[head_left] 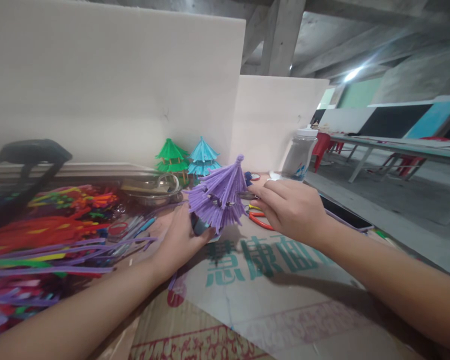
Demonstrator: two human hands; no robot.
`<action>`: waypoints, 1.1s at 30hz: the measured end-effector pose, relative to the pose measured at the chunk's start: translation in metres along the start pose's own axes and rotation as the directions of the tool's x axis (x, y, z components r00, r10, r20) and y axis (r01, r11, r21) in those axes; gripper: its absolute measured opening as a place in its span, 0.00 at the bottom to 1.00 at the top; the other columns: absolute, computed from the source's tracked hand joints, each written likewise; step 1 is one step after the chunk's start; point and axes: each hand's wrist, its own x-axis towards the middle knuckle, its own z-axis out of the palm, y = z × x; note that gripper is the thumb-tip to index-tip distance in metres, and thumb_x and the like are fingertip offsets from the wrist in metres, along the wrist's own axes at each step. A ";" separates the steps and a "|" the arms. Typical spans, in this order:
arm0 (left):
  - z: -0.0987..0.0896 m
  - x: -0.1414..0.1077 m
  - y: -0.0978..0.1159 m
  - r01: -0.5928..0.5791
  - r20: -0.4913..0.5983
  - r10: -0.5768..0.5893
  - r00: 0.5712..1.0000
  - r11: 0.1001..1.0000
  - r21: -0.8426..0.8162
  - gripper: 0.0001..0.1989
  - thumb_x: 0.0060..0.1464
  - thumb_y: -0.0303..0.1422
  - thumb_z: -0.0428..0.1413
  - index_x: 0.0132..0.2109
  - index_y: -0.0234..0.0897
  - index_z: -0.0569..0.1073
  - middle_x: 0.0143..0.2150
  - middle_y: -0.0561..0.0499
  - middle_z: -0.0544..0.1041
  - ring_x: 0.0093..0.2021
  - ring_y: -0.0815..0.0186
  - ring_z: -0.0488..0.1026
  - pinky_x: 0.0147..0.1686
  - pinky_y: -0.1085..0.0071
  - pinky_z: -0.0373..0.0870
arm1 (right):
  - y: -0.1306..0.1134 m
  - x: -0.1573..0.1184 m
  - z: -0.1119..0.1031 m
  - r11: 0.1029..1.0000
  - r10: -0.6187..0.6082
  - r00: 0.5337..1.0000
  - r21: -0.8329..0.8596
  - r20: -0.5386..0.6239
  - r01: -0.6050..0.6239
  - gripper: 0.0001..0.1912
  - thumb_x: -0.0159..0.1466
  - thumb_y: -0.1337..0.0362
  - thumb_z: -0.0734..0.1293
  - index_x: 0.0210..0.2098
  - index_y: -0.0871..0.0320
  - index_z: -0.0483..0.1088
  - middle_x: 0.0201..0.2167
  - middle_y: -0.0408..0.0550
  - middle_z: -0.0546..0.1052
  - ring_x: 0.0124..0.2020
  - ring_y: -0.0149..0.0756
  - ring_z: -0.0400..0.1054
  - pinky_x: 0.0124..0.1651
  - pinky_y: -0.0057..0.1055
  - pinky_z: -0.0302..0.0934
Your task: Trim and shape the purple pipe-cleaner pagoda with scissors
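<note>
A purple two-tiered pavilion of fuzzy stems (223, 192) stands tilted to the right at the centre. My left hand (185, 235) grips its lower part from the left, thumb in front and the other fingers partly hidden. Just right of the purple roof is my right hand (292, 207), its fingers bent and pressed together; their tips lie near small tools, and what they hold, if anything, is too small to tell. Behind stand a green pavilion (172, 157) and a blue one (203, 156).
Coloured stems (48, 225) pile up at the left, beside a metal bowl (153, 192). Orange-handled pliers (260, 220) lie between the hands. A bottle (300, 155) and a phone (345, 214) are at the right. Printed cardboard (255, 300) covers the tabletop.
</note>
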 end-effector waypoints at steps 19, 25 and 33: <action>-0.003 0.001 0.005 -0.023 0.031 0.024 0.999 1.000 -0.002 0.31 0.64 0.44 0.62 0.69 0.35 0.72 0.67 0.34 0.79 0.68 0.41 0.76 0.70 0.41 0.71 | 0.001 -0.004 0.004 1.000 0.004 1.000 0.027 0.029 -0.005 0.19 0.84 0.60 0.61 0.46 0.60 0.82 0.36 0.51 0.86 0.33 0.37 0.74 0.36 0.36 0.61; -0.004 0.002 0.004 -0.024 0.031 0.023 0.999 0.999 0.023 0.30 0.63 0.44 0.63 0.67 0.35 0.73 0.64 0.34 0.80 0.66 0.41 0.77 0.68 0.40 0.72 | 0.001 -0.005 0.005 1.000 0.003 1.000 0.020 0.016 -0.003 0.19 0.84 0.59 0.60 0.46 0.59 0.81 0.35 0.49 0.86 0.32 0.36 0.74 0.36 0.35 0.61; -0.003 0.001 0.003 -0.021 0.040 0.021 0.999 1.000 0.010 0.29 0.64 0.45 0.62 0.66 0.36 0.72 0.66 0.34 0.79 0.67 0.40 0.76 0.69 0.39 0.70 | 0.001 -0.005 0.005 1.000 0.007 1.000 0.020 0.022 -0.008 0.16 0.83 0.61 0.62 0.48 0.58 0.81 0.35 0.48 0.85 0.33 0.36 0.74 0.36 0.36 0.61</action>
